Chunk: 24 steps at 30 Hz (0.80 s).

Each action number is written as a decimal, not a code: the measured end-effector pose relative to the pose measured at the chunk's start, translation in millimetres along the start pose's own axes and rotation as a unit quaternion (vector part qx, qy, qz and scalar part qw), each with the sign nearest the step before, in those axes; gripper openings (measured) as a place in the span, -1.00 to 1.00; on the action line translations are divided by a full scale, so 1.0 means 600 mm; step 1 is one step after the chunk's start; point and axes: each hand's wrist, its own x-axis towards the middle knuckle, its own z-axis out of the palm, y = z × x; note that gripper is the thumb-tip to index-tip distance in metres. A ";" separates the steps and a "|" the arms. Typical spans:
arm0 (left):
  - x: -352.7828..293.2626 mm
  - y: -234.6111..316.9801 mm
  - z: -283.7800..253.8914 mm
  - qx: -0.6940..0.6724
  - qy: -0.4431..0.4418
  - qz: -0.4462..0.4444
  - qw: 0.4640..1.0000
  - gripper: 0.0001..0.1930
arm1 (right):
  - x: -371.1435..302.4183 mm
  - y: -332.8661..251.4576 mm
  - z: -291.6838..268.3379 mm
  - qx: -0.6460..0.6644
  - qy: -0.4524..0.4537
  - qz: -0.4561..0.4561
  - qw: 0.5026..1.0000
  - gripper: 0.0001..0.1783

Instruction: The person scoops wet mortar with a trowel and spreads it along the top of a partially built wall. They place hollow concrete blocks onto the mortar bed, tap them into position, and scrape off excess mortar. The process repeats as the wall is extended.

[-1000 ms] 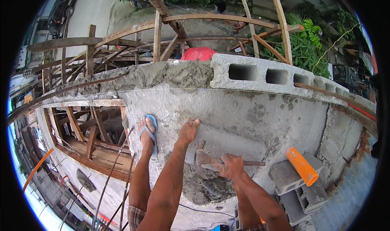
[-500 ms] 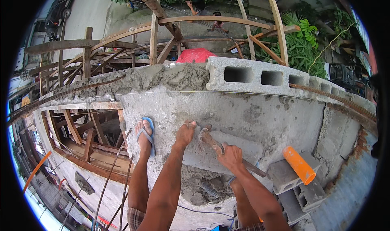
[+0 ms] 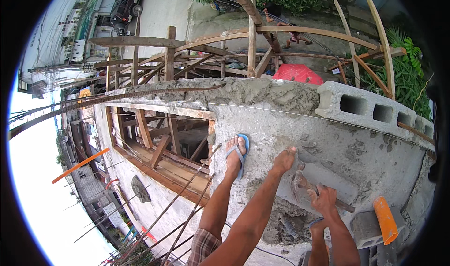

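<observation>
A row of hollow blocks tops the wall at 3 o'clock; its visible cells are dark, so their contents can't be made out. The grey concrete block lies flat at 4 o'clock, likely heavy, stiff, rough enough not to slip, yet brittle along its edges; two opposite ends look the safest hold. From it, an orange tube rests at 4 o'clock, its inside hidden. The hammer lies across the block, probably head-heavy and best gripped along its handle. The right hand is wrapped around that handle; apart from it, the left hand is curled near the block's 10 o'clock corner, its grip unclear.
</observation>
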 end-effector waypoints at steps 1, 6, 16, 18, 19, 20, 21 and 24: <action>-0.001 -0.001 -0.002 0.011 -0.022 -0.019 1.000 -0.27 | 0.008 0.004 -0.002 0.023 0.036 0.026 0.999 -0.49; 0.011 -0.026 0.000 -0.057 -0.019 0.080 0.995 -0.34 | 0.025 0.017 -0.016 0.117 0.119 -0.053 0.985 -0.56; 0.027 -0.041 0.009 -0.041 -0.011 0.076 0.996 -0.32 | -0.033 -0.022 -0.004 0.060 -0.043 0.013 0.997 -0.43; 0.027 -0.043 0.011 -0.049 0.002 0.079 0.996 -0.32 | -0.038 -0.020 0.000 0.045 -0.037 0.007 0.998 -0.43; 0.027 -0.044 0.012 -0.052 0.008 0.086 0.995 -0.30 | -0.038 -0.017 0.002 0.021 -0.056 0.042 0.997 -0.44; 0.027 -0.045 0.013 -0.055 0.019 0.098 0.993 -0.29 | -0.038 -0.012 0.002 -0.003 -0.028 0.062 0.998 -0.44; 0.026 -0.045 0.013 -0.051 0.026 0.100 0.993 -0.28 | -0.038 -0.007 0.002 0.000 -0.066 0.069 0.995 -0.44; 0.022 -0.042 0.012 -0.050 0.021 0.103 0.993 -0.28 | -0.039 0.010 0.001 0.020 -0.031 0.006 0.999 -0.43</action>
